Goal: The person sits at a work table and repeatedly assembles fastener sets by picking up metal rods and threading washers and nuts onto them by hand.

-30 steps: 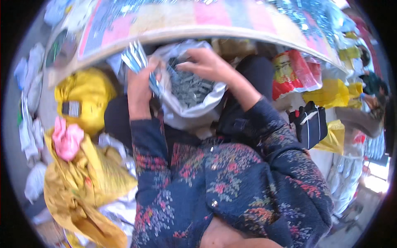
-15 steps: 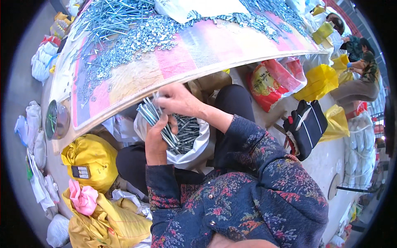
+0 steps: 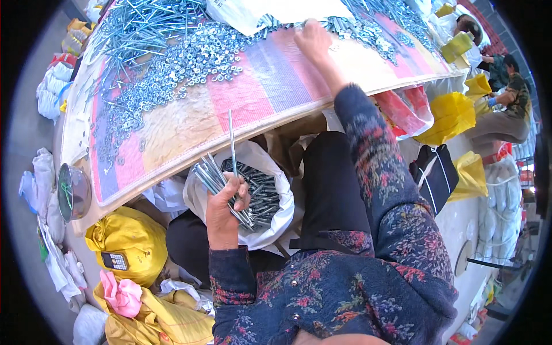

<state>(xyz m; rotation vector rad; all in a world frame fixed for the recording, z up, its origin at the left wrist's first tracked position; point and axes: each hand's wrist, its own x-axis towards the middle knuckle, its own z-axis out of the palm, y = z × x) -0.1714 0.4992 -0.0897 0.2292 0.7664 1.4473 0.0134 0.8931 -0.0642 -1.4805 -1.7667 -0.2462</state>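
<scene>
My left hand (image 3: pixel 221 215) is wrapped round a bundle of long metal bolts (image 3: pixel 208 175). One bolt (image 3: pixel 232 138) stands up apart from the rest, held near the thumb and fingers. Below the bundle, a white sack (image 3: pixel 283 214) between my knees holds many dark grey threaded metal pieces (image 3: pixel 265 195). Far across the table, my right hand (image 3: pixel 314 41) reaches to a heap of small metal sleeves (image 3: pixel 343 25). Its fingers are closed together, and whatever they pinch is too small to make out.
The table (image 3: pixel 178 123), striped in cloth, carries piled nuts (image 3: pixel 201 57), long bolts (image 3: pixel 144 29) and a white bag (image 3: pixel 270 12). A metal pot (image 3: pixel 75 192) stands at the left corner. Yellow sacks (image 3: pixel 135 238) lie left; another person (image 3: pixel 509 103) sits at far right.
My right hand has left the bundle and stretched across the table to the metal sleeves. The left hand keeps the bolts, with one now sticking up.
</scene>
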